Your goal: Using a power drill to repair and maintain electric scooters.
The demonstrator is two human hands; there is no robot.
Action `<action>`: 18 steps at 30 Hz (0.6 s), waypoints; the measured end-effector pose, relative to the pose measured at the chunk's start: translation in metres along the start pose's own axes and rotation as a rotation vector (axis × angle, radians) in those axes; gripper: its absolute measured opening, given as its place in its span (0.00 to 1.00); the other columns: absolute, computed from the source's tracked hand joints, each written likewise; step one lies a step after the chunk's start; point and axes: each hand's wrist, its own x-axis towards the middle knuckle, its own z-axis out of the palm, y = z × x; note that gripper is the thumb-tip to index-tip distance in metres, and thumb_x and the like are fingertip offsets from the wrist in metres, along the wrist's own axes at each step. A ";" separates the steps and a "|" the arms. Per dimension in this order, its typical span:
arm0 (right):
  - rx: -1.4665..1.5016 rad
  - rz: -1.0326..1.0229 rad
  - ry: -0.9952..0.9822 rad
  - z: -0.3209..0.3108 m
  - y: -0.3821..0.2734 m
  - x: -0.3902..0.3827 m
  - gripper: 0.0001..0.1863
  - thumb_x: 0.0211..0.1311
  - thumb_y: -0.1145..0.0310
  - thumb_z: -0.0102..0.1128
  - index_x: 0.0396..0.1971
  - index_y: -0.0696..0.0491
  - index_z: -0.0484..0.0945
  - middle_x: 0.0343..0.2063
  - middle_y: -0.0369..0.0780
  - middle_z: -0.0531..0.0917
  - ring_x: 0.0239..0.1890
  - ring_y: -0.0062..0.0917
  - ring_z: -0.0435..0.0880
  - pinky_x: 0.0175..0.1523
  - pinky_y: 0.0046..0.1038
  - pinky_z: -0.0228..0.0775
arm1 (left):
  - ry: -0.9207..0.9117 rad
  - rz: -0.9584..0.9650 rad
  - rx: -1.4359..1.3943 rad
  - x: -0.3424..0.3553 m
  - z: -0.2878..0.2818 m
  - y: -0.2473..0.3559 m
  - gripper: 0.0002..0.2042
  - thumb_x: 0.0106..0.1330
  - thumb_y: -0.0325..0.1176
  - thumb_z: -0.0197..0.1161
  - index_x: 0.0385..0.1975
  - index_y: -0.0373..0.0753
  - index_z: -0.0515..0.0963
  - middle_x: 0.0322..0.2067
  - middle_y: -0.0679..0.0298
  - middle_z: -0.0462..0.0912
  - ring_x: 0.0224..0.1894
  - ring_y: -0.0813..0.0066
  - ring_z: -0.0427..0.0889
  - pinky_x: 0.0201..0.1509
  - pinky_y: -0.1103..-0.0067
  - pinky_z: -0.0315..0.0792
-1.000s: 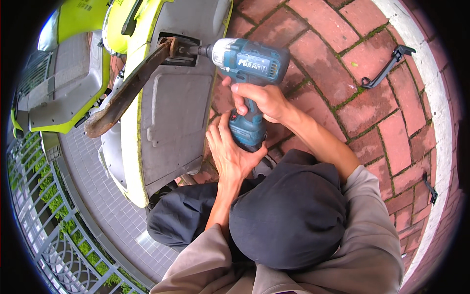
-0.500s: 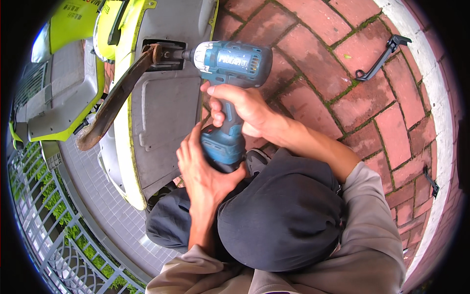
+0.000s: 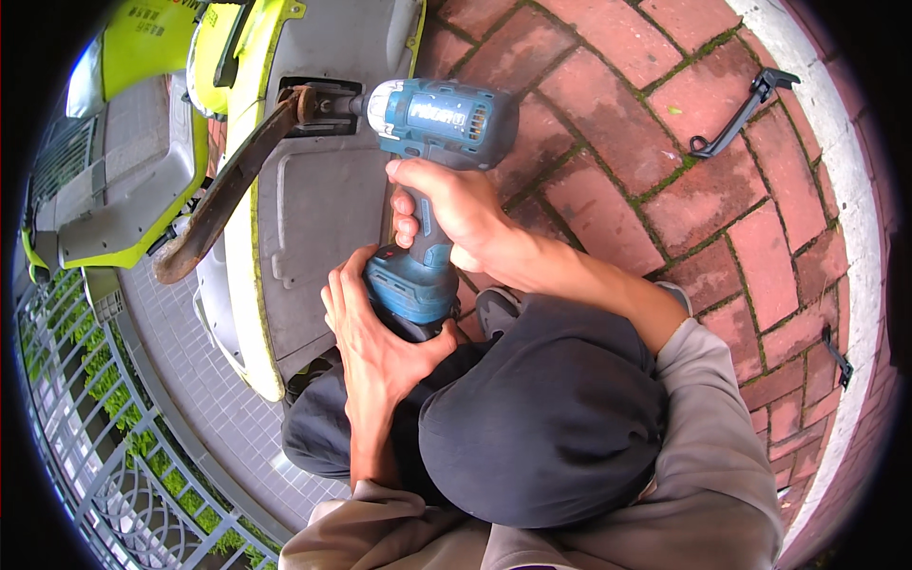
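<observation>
A teal and black cordless impact driver (image 3: 442, 114) points left, level with the grey and yellow-green body (image 3: 332, 209) of a scooter-like vehicle. Its nose meets a metal bracket (image 3: 334, 106) set in a rectangular recess; the exact contact at the tip is too small to make out. My right hand (image 3: 461, 204) wraps the driver's handle, forefinger side high near the trigger. Under it, my left hand (image 3: 375, 337) cups the battery base, fingers at the far side and thumb at the near side. From the bracket a rusty, curved metal arm (image 3: 228, 190) slants down to the left.
A black bent metal bar (image 3: 741, 116) lies on the red brick paving (image 3: 608, 180) at the right. Farther down, a small black piece (image 3: 837, 356) rests near the white kerb (image 3: 850, 161). Another grey and yellow-green vehicle part (image 3: 123, 214) and a metal railing (image 3: 119, 446) stand at the left.
The driver has shifted slightly left, its base swinging left with it. Both hands have moved along, keeping their grip; the left has also dropped a little.
</observation>
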 end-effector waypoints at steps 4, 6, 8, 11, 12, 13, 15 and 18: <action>-0.031 0.013 -0.054 -0.003 -0.005 0.000 0.08 0.62 0.68 0.59 0.32 0.55 0.72 0.18 0.36 0.74 0.17 0.22 0.72 0.24 0.27 0.69 | 0.013 -0.030 0.024 -0.003 0.004 0.007 0.44 0.32 0.37 0.75 0.56 0.34 0.63 0.47 0.52 0.69 0.53 0.50 0.68 0.59 0.60 0.65; -0.040 0.034 -0.044 -0.004 -0.008 0.001 0.08 0.62 0.68 0.59 0.31 0.55 0.72 0.18 0.36 0.74 0.17 0.22 0.72 0.24 0.27 0.69 | 0.028 -0.019 0.033 -0.003 0.007 0.010 0.44 0.33 0.37 0.76 0.55 0.33 0.63 0.47 0.51 0.69 0.53 0.50 0.68 0.59 0.60 0.64; -0.053 0.027 -0.039 -0.006 -0.010 -0.001 0.07 0.62 0.68 0.59 0.31 0.55 0.72 0.18 0.36 0.74 0.17 0.22 0.72 0.24 0.27 0.69 | 0.029 -0.009 0.033 -0.005 0.008 0.011 0.44 0.33 0.37 0.76 0.56 0.33 0.62 0.47 0.51 0.69 0.53 0.50 0.68 0.59 0.60 0.64; -0.075 0.008 -0.051 -0.009 -0.012 -0.004 0.07 0.62 0.68 0.59 0.31 0.55 0.72 0.17 0.36 0.74 0.16 0.21 0.72 0.24 0.27 0.69 | 0.027 -0.032 0.017 -0.007 0.013 0.016 0.44 0.34 0.38 0.76 0.56 0.33 0.62 0.47 0.50 0.68 0.53 0.50 0.68 0.58 0.59 0.65; -0.085 -0.002 -0.066 -0.010 -0.012 -0.005 0.07 0.62 0.68 0.59 0.31 0.55 0.72 0.17 0.36 0.74 0.16 0.21 0.72 0.24 0.27 0.69 | 0.028 -0.027 0.022 -0.007 0.015 0.017 0.44 0.34 0.38 0.76 0.56 0.33 0.62 0.47 0.50 0.68 0.53 0.50 0.68 0.58 0.59 0.65; -0.081 -0.006 -0.066 -0.012 -0.013 -0.005 0.07 0.62 0.68 0.59 0.31 0.55 0.72 0.17 0.36 0.74 0.16 0.21 0.72 0.24 0.27 0.69 | 0.027 -0.035 0.025 -0.008 0.017 0.019 0.44 0.34 0.38 0.76 0.56 0.33 0.62 0.48 0.50 0.68 0.53 0.50 0.68 0.58 0.59 0.65; -0.098 0.012 -0.064 -0.017 -0.015 -0.007 0.08 0.62 0.68 0.58 0.36 0.56 0.73 0.18 0.35 0.73 0.17 0.21 0.72 0.24 0.26 0.68 | 0.024 -0.044 0.028 -0.011 0.022 0.023 0.44 0.34 0.38 0.76 0.56 0.33 0.62 0.48 0.50 0.68 0.53 0.49 0.68 0.58 0.59 0.64; -0.066 0.045 -0.159 -0.023 -0.019 -0.008 0.11 0.62 0.68 0.58 0.41 0.58 0.74 0.19 0.35 0.73 0.19 0.19 0.71 0.26 0.25 0.68 | 0.083 -0.056 0.032 -0.015 0.026 0.030 0.45 0.35 0.38 0.77 0.57 0.34 0.61 0.49 0.50 0.68 0.54 0.48 0.67 0.58 0.58 0.64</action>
